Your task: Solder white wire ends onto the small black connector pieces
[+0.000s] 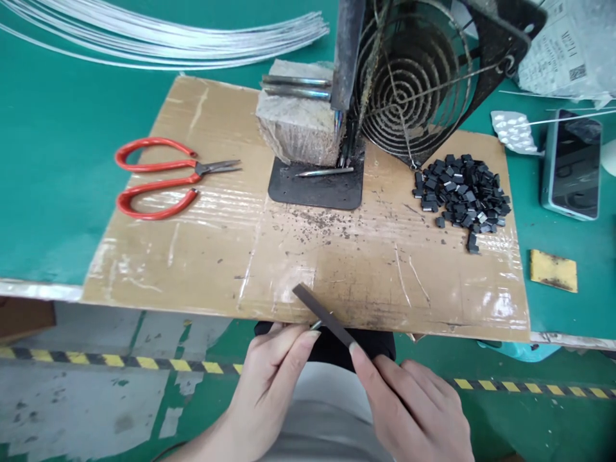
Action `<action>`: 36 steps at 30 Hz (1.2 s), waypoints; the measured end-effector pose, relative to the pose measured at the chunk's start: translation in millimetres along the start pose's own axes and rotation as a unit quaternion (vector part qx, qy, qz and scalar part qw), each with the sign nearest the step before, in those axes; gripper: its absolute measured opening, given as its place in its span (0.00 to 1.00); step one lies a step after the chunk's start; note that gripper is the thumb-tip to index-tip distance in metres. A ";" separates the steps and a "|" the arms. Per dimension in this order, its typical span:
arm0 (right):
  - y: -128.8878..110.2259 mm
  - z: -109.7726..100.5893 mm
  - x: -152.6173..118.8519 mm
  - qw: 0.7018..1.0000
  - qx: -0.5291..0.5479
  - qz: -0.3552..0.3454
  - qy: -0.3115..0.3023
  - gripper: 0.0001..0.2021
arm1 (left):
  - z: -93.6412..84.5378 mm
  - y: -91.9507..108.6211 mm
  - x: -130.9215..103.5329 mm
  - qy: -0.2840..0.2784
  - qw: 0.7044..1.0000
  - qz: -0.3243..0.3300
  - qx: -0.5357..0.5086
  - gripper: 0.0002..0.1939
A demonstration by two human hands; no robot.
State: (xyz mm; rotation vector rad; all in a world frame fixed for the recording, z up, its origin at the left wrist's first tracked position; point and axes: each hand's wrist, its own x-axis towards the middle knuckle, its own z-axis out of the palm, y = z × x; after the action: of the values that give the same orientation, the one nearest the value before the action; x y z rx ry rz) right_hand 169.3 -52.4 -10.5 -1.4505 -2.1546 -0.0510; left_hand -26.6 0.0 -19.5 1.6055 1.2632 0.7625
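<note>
Near the front edge of the cardboard, my right hand (414,404) is closed around a flat metal file (322,312), its dark blade slanting up and to the left. My left hand (274,366) pinches a thin metal rod (316,325), mostly hidden by the fingers. The file lies across the rod's tip. Farther back, a black base plate (317,194) carries a pointed metal rod (325,172). Behind it stands a greyish block (298,119) with two metal rods (296,92) on top.
A sooty fan with a wire guard (399,99) stands behind the block. Red-handled scissors (158,167) lie left, small black connectors (462,192) are heaped right. Farther right are a phone (573,167) and a yellow sponge (553,271). White wires (192,45) lie at the back.
</note>
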 end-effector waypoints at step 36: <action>-5.6 -0.5 10.7 1.000 -0.013 0.001 -0.009 0.14 | -3.9 -1.0 3.4 0.031 0.952 0.183 0.243 0.19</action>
State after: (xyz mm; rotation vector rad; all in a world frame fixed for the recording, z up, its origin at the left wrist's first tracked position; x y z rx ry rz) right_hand 161.7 -45.9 -3.9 -1.4718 -2.1743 -0.0662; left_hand -29.5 4.4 -19.2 2.2755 1.2783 0.7664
